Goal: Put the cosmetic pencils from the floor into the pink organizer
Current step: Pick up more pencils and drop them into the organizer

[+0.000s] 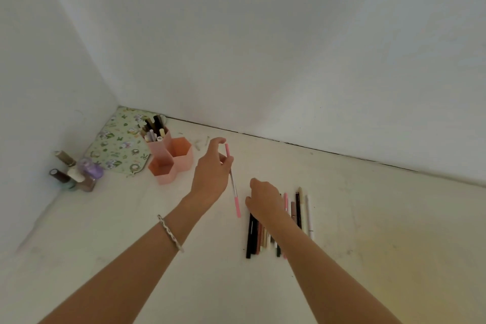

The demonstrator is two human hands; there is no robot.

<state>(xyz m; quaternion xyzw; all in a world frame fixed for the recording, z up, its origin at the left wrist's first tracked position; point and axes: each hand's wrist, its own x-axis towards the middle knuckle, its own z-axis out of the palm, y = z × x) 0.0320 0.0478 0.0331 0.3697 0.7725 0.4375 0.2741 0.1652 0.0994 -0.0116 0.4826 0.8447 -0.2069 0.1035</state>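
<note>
The left hand (210, 173) was raised above the floor (368, 244) with its grip closed on a pink-ended pencil (232, 179): thumb and fingers pinched the shaft near its upper end, and the pencil hung steeply, its lower pink tip clear of the floor. A silver bracelet (169, 233) sat on that wrist.

The right hand (264, 198) was lowered over the row of cosmetic pencils (299, 212) lying side by side on the floor, fingers curled down onto the top of the row. Whether its grip had closed on any pencil could not be told, since the hand hid its own fingertips.

The pink organizer (171, 159) stood to the left near the corner, made of hexagonal cups; the tall rear cup held several pencils upright, and the two lower front cups looked empty. It touched a patterned green pouch (118, 144) behind it. Nail polish bottles (79, 172) were clustered by the left wall (39, 87). Bare floor lay open between the left hand and the organizer.
</note>
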